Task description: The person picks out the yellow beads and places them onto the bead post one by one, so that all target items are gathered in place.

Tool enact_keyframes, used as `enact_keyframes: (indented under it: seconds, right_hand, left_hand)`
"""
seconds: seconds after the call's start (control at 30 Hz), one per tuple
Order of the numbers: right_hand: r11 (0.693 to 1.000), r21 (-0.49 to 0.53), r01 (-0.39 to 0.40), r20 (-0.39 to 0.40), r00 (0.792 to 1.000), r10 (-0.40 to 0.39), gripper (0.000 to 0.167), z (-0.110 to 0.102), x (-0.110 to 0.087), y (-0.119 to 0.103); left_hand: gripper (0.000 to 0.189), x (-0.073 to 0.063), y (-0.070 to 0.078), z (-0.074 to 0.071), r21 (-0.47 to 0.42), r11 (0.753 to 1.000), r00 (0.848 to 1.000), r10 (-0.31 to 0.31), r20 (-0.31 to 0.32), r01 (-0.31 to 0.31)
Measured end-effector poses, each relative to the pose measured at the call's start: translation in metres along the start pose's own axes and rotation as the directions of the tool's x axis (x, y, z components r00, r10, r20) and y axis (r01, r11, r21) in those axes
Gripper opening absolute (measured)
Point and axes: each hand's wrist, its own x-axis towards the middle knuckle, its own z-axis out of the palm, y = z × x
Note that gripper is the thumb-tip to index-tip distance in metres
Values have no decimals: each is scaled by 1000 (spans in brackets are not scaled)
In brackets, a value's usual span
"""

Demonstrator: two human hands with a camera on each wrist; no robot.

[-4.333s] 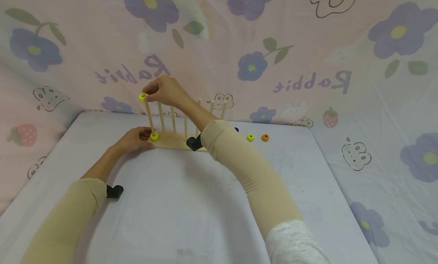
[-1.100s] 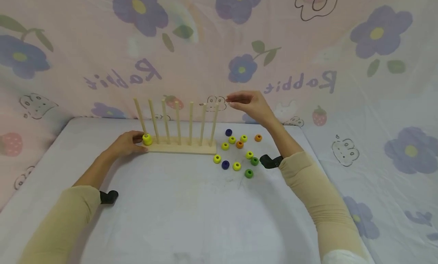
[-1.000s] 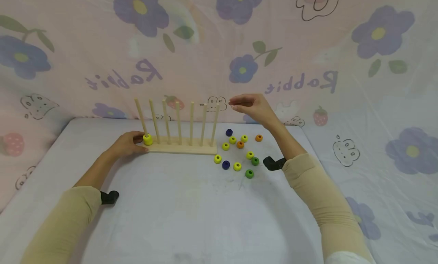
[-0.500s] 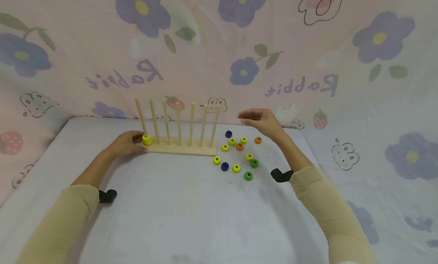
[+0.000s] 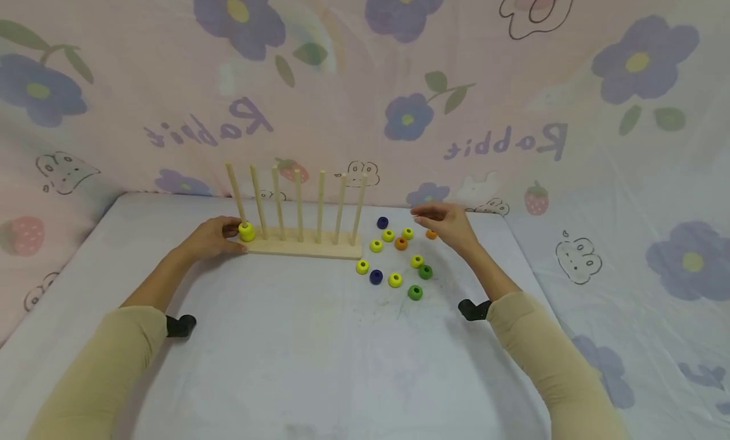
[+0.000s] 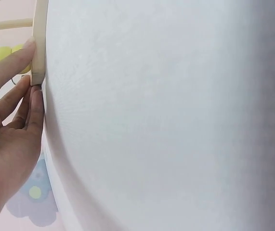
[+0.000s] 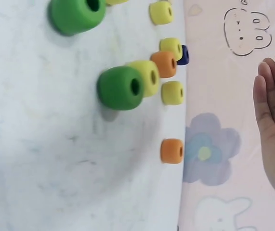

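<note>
A wooden peg rack (image 5: 302, 250) with several upright pegs stands toward the back of the table. My left hand (image 5: 209, 238) grips its left end; in the left wrist view the thumb (image 6: 17, 60) lies along the base and the fingers are at its end. Two yellow beads (image 5: 246, 231) are stacked at the foot of the leftmost peg, while the other pegs are bare. My right hand (image 5: 447, 224) hovers with nothing in it, fingers nearly straight, over the back of the loose beads, close to an orange bead (image 5: 431, 234) that it partly covers.
Loose beads lie right of the rack: several yellow beads (image 5: 395, 279), another orange bead (image 5: 401, 243), two dark blue beads (image 5: 376, 276) and two green beads (image 5: 415, 292). A patterned cloth (image 5: 342, 78) hangs behind the white table (image 5: 285, 364).
Earlier my right hand held a yellow bead at the leftmost peg's top; that bead now sits on the lower one. The empty right hand has moved right and down toward the loose beads.
</note>
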Motion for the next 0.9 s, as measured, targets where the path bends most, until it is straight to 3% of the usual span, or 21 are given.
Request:
enact_keyframes:
  seconds: [0.33, 0.6, 0.9]
  right_hand:
    - [998, 19, -63, -19, 998, 63, 29, 7, -9, 20]
    - [999, 14, -37, -55, 998, 38, 31, 12, 1, 73]
    - [996, 22, -91, -61, 994, 92, 35, 20, 2, 89]
  left_hand:
    - [82, 1, -6, 3, -11, 1000, 1000, 1, -5, -1]
    - [81, 2, -2, 2, 1, 1000, 1000, -5, -6, 5]
    - [83, 2, -1, 1, 7, 1000, 1000, -25, -1, 25]
